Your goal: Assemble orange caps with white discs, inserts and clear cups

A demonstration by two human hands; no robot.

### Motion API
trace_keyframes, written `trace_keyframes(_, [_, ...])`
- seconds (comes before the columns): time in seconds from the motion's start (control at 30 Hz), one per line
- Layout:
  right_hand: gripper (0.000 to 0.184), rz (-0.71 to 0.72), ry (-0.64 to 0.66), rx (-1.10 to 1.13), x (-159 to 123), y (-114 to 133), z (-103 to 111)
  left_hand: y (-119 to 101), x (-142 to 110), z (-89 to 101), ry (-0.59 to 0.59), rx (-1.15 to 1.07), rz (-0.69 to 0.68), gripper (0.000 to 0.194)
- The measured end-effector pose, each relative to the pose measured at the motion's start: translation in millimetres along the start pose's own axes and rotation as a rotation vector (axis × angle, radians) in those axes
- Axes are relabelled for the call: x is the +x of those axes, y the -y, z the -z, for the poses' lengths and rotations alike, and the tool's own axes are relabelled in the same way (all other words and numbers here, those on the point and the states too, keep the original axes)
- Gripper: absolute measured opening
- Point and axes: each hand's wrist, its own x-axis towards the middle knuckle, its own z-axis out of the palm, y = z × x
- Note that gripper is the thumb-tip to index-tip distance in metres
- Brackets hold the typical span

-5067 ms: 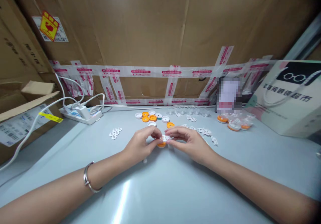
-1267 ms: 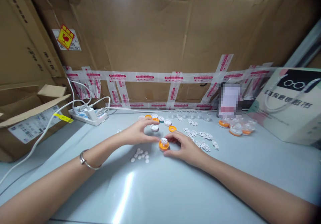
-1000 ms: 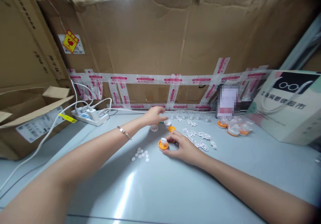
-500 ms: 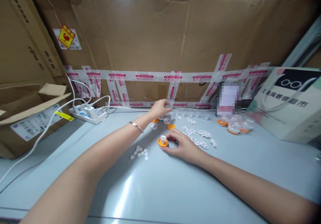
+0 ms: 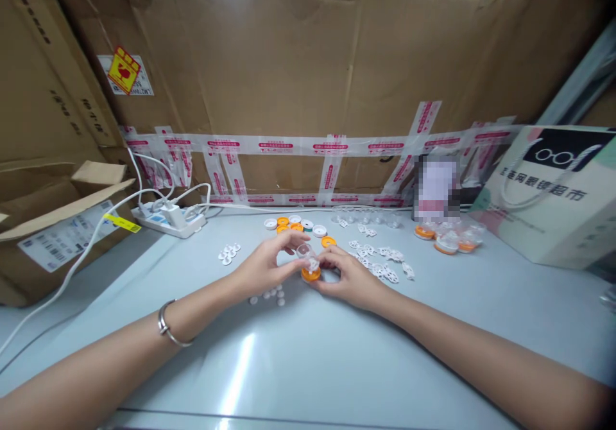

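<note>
My right hand grips an orange round base by its right side, thumb in front and fingers behind. A small white plastic piece stands up in the base's middle. Just above it, my left hand pinches a clear plastic dome, tilted over the white piece; whether dome and base touch I cannot tell. Behind the hands lies an orange ring. White cut-out pieces are spread right of my right hand, and small white discs lie in front of my left hand.
Orange and white round caps sit at the back, with clear domes along the cardboard box. Finished-looking dome-and-base units cluster by a paper bag. More white pieces and a power strip are at left.
My left hand has come back from the rear of the table, bringing a clear dome over the orange base. My right hand keeps its hold and has hardly moved.
</note>
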Motion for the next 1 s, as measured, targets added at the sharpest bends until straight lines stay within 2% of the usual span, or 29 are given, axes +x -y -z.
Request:
trace_keyframes(0.2, [0.017,0.041,0.001,0.002,0.2,-1.0,-0.1,3.0,2.0,-4.7,0.060,0.093,-0.058,0.021])
trace_keyframes(1.0, [0.010,0.055,0.005,-0.029,-0.8,6.4,1.1,2.4,0.8,-7.1,0.127,0.064,-0.051,0.026])
